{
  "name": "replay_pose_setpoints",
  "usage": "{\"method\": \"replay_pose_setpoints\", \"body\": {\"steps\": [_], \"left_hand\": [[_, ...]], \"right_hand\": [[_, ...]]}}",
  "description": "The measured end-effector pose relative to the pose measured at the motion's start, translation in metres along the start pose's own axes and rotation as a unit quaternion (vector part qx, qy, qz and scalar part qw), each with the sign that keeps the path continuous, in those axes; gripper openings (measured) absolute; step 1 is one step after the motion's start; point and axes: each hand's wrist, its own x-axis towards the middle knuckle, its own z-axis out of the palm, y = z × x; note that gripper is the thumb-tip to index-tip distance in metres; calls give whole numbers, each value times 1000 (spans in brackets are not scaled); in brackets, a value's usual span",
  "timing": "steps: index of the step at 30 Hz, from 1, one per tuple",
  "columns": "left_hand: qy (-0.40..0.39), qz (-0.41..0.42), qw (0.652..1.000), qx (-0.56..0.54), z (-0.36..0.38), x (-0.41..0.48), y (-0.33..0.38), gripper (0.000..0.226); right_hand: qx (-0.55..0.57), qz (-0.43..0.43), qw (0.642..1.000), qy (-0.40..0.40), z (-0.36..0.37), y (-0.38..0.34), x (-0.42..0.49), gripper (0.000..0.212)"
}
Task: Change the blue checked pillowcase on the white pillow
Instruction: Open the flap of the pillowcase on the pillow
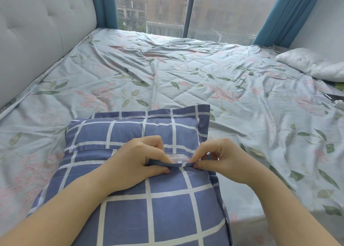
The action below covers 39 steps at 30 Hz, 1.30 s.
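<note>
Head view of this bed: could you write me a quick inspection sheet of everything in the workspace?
Surface: floral bed sheet, wrinkled.
Job's things: blue checked pillowcase lies on the sheet, not yet taken off; a strip of the white pillow shows in its opening.
Clutter: bare white cushion at the far right; dark object at the right edge, too cut off to identify.
Hands: left hand and right hand each pinch the edge of the pillowcase's opening.
Cables: nothing seen.
Surroundings: padded headboard on the left, window ahead, blue curtains.
</note>
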Motion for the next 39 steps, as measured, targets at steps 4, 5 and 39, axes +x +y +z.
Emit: {"method": "replay_pose_setpoints", "body": {"steps": [4, 5, 39], "left_hand": [[-25, -3, 1000, 1, -6, -7, 3, 22], [-24, -10, 1000, -1, -6, -9, 3, 29], [181, -147, 968, 94, -50, -91, -13, 43]], "right_hand": [[-38, 14, 998, -45, 1, -3, -7, 7], [-41, 22, 998, -50, 1, -4, -8, 8], [-75, -56, 991, 94, 71, -60, 11, 13]]}}
